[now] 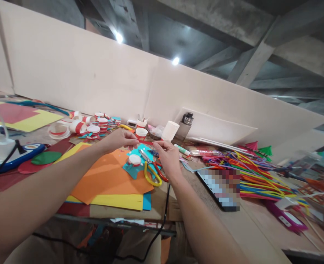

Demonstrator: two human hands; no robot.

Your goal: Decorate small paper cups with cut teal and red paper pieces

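A thin red strip (pixel 145 142) is stretched between my two hands above the worktable. My left hand (pixel 120 140) pinches its left end, and my right hand (pixel 167 154) pinches the right end. Just below lie scissors (pixel 150 172) with yellow and red handles, their blades resting on a cut piece of blue paper (pixel 131 172). Next to the blades sits a small white-topped paper piece with a red band (pixel 134 160). Orange paper (pixel 104 176) is spread under these, over yellow sheets (pixel 117 201). Behind the strip stands a white cup with a red band (pixel 141 133).
Several red-and-white paper pieces (pixel 93 131) crowd the back left. A blue power strip (pixel 15 157) lies at far left. To the right are a phone (pixel 219 189), colourful pipe cleaners (pixel 255 176), a white cylinder (pixel 170 130) and a dark bottle (pixel 184 127). A black cable (pixel 166 207) hangs over the front edge.
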